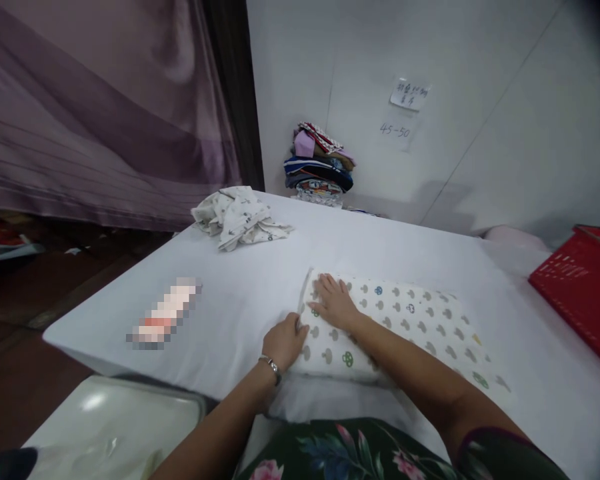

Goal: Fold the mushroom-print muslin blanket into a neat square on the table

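A folded white cloth (405,327) printed with grey mushrooms and a few green, blue and yellow ones lies on the white-covered table (230,293) in front of me. My left hand (284,341), with a bracelet at the wrist, pinches the cloth's left edge, thumb on top and the other fingers partly hidden. Flat on the upper left part of the cloth rests my right hand (336,301), fingers spread, holding nothing. My right forearm crosses over the cloth's middle.
A crumpled patterned white cloth (243,217) lies at the table's far left corner. Left of me is a blurred-out item (167,313). A red plastic basket (580,287) stands at right. Stacked folded fabrics (320,167) sit behind the table. A pale plastic lid or bin (115,413) is at lower left.
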